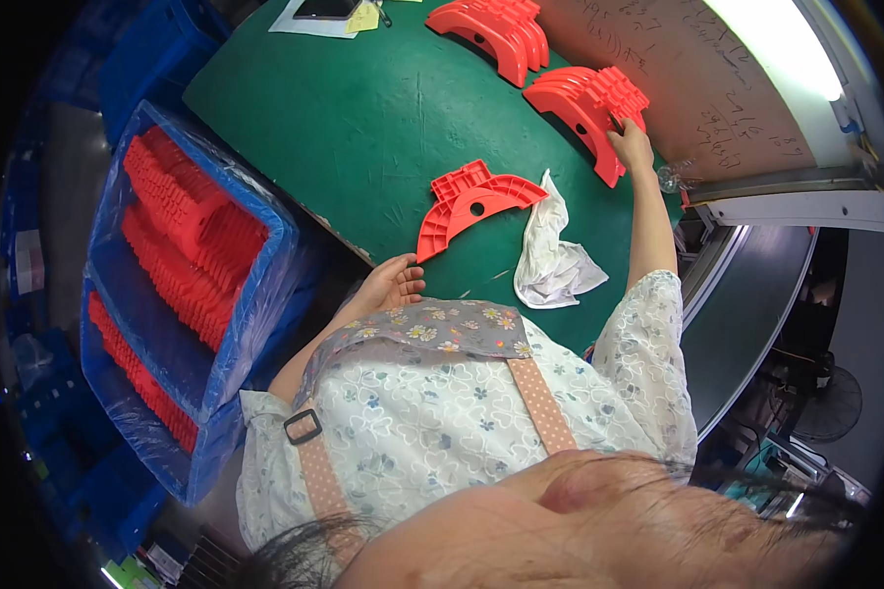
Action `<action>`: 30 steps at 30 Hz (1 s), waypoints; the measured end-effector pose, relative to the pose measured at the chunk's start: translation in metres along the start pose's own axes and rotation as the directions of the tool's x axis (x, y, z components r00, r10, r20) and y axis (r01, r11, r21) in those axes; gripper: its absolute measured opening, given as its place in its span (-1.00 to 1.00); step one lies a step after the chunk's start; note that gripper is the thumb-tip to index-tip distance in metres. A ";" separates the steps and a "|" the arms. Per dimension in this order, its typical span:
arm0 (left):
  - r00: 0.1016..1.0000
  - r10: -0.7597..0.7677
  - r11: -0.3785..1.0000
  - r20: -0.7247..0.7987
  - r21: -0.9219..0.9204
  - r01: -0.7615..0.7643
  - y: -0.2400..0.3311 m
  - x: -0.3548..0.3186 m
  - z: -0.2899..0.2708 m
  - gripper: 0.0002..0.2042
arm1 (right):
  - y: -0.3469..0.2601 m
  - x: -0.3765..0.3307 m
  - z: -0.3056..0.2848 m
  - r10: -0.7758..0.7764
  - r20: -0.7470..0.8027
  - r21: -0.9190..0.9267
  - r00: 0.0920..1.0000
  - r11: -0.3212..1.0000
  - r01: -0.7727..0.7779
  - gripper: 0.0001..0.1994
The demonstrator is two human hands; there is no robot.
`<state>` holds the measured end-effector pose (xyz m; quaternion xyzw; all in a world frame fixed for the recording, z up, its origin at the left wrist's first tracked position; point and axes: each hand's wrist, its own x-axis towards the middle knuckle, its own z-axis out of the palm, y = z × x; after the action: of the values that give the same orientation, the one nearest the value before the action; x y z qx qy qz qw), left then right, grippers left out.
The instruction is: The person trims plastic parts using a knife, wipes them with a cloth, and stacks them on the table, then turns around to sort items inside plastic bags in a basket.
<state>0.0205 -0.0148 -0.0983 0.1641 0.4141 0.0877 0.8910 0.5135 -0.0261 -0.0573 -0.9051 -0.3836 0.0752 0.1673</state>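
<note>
One red curved plastic part [459,216], an arch with a hole and a ribbed block on its outer side, lies on the green table. My left hand [393,285] rests at the table's near edge beside the arch's lower end, fingers loosely bent and apart, holding nothing. Further right, my right hand [634,147] reaches out to a stack of the same red parts [584,110], its fingers closed against the stack's right side. A thin dark thing shows at those fingertips; I cannot make out what it is. A crumpled white cloth [550,255] lies right of the single arch.
Another stack of red arches [496,34] stands at the far edge, by a board with handwriting [658,69]. A phone [326,9] lies on paper at the far left. Left of the table, blue lined crates [246,344] hold many red parts. A conveyor [746,314] runs at right.
</note>
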 end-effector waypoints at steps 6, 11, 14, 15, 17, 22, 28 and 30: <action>0.996 0.070 0.934 -0.047 0.355 -0.049 0.014 0.011 0.020 -0.73 | 0.010 -0.004 -0.011 -0.113 0.116 0.247 0.987 0.966 0.081 -0.66; 0.879 0.335 0.429 0.339 0.776 -0.463 0.060 0.033 0.085 -0.75 | -0.056 -0.070 -0.048 -0.206 0.254 0.622 0.945 0.783 0.003 -0.77; 0.810 0.385 0.323 0.442 0.757 -0.567 0.085 0.026 0.129 -0.72 | -0.102 -0.112 -0.046 -0.287 0.227 0.753 0.931 0.658 0.019 -0.86; 0.792 0.423 0.308 0.440 0.753 -0.582 0.086 0.024 0.139 -0.71 | -0.113 -0.122 -0.043 -0.303 0.232 0.753 0.924 0.658 0.026 -0.86; 0.773 0.468 0.293 0.428 0.751 -0.592 0.087 0.021 0.151 -0.70 | -0.128 -0.138 -0.033 -0.366 0.158 0.803 0.917 0.589 0.097 -0.88; 0.711 0.566 0.071 0.417 0.834 -0.547 0.081 0.024 0.148 -0.69 | -0.159 -0.162 -0.026 -0.371 0.062 0.744 0.927 0.636 0.205 -0.85; 0.591 0.650 0.022 0.477 0.767 -0.642 0.071 0.023 0.136 -0.77 | -0.154 -0.155 -0.011 -0.386 0.030 0.787 0.922 0.578 0.216 -0.84; 0.557 0.671 0.002 0.491 0.749 -0.662 0.067 0.019 0.131 -0.78 | -0.146 -0.146 -0.008 -0.362 0.076 0.818 0.929 0.556 0.149 -0.85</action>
<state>0.1316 0.0247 -0.0082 0.7801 0.2655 0.2641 0.5012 0.3165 -0.0378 0.0040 -0.6510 -0.4537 0.3205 0.5173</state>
